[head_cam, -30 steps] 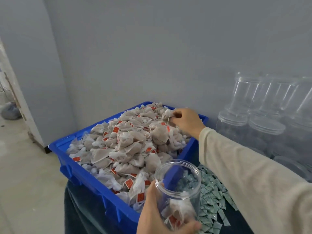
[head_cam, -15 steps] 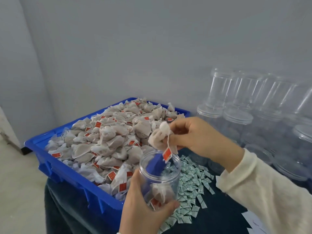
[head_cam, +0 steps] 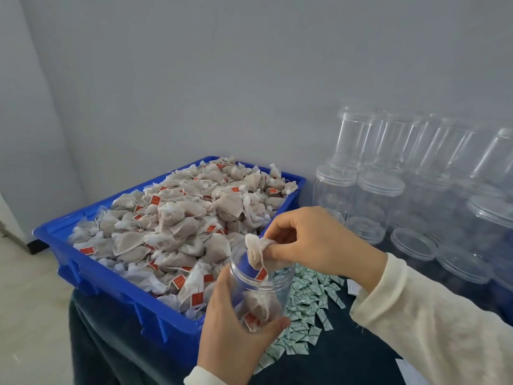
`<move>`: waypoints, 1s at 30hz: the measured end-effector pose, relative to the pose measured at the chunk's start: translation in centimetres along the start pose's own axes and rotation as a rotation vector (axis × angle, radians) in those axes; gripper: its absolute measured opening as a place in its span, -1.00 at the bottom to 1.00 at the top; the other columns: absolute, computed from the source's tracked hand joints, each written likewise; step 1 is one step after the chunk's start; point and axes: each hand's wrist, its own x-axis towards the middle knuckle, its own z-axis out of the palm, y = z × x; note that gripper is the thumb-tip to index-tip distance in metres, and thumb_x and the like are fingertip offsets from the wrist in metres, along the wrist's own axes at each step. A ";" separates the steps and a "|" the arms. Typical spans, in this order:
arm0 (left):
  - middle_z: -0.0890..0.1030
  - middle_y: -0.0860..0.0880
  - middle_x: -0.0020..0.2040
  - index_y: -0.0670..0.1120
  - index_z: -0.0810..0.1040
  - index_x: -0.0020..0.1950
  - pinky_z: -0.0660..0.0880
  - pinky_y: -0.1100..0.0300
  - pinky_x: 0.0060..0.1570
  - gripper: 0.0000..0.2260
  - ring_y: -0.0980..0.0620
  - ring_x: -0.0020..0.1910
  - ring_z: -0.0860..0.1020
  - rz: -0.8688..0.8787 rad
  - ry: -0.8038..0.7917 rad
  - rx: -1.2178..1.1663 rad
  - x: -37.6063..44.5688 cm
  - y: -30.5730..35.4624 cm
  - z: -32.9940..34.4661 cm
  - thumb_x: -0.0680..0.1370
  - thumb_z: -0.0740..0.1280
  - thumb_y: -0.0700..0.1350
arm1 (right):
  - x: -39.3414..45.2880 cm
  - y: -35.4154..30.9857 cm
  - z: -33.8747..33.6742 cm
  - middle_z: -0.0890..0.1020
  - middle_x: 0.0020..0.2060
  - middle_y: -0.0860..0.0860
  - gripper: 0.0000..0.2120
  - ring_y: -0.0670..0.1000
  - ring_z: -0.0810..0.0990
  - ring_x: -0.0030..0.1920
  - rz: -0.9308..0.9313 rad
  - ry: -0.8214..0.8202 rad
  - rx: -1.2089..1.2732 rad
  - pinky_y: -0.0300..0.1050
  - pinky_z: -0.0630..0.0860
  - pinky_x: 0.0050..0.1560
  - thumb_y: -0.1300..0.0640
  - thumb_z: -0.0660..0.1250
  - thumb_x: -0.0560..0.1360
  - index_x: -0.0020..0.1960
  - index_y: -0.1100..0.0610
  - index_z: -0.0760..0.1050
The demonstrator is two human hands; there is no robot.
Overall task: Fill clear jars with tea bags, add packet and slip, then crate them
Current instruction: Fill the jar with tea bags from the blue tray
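- While pinched by fingers and thumb of right hand [head_cam: 313, 243] at mouth of jar [head_cam: 261, 284], tea bag [head_cam: 256, 252] hung half over rim, red tag [head_cam: 261, 274] dangling just inside
- Gripped low round jar wall by left hand [head_cam: 236, 337], fingers curled; one bag already at bottom
- Judged likely to snag: tag or string catching on rim, bag then slipping outside onto packets [head_cam: 302, 309]
- Judged possible too: jar tilting in grip, spilling bag already inside
- Heaped with bags, blue crate [head_cam: 116, 282] just left of jar, touching left hand's side
- Stacked empty jars [head_cam: 388, 173] against wall at right, well apart, not in way
- Slips [head_cam: 352, 287] near right sleeve, partly hidden
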 end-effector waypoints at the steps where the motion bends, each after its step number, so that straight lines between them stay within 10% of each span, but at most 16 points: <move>1: 0.48 0.37 0.13 0.39 0.20 0.20 0.37 0.44 0.04 -0.12 0.36 0.15 0.46 -0.014 -0.007 -0.002 0.0 0.0 0.0 -0.02 0.56 0.35 | 0.0 0.0 0.0 0.62 -0.34 -0.22 -0.91 -0.29 0.59 -0.23 -0.003 -0.005 -0.004 -0.48 0.47 -0.20 0.01 0.50 0.41 -0.10 -0.03 0.65; 13: 0.42 0.11 0.31 0.08 0.15 0.48 0.37 0.62 -0.16 0.15 0.49 0.03 0.45 -0.072 -0.049 0.028 0.0 -0.2 0.1 -0.04 0.49 0.33 | 0.2 0.2 -0.2 0.63 -0.32 -0.24 -0.90 -0.32 0.60 -0.22 0.000 -0.136 0.010 -0.51 0.47 -0.21 0.10 0.45 0.46 -0.16 -0.10 0.60; 21: 0.52 0.23 0.09 0.33 0.29 0.21 0.36 0.66 -0.19 -0.14 0.53 0.03 0.46 -0.042 -0.015 -0.100 0.1 0.9 -0.1 -0.02 0.59 0.21 | 4.8 1.5 -0.5 0.66 -0.37 -0.16 -0.89 -0.28 0.58 -0.38 0.034 -0.058 0.153 -0.47 0.45 -0.29 0.16 0.44 0.47 -0.19 -0.03 0.61; 25: 0.51 0.29 0.10 0.61 0.18 0.13 0.35 0.64 -0.14 -0.12 0.50 0.07 0.45 -0.074 0.016 -0.059 0.1 1.0 -0.4 -0.05 0.58 0.27 | 9.6 3.4 1.5 0.65 -0.19 -0.10 -0.92 -0.22 0.57 -0.25 0.070 0.039 0.036 -0.35 0.49 -0.12 0.13 0.41 0.51 -0.02 0.08 0.63; 30: 0.44 0.36 0.13 0.25 0.11 0.35 0.35 0.59 -0.04 0.12 0.46 0.06 0.47 -0.166 -0.028 -0.028 0.0 1.0 -0.6 -0.11 0.55 0.37 | 13.9 4.7 4.9 0.59 0.17 0.05 -0.61 -0.04 0.54 0.06 0.070 0.018 -0.149 -0.15 0.49 0.11 0.04 0.40 0.50 0.29 0.12 0.49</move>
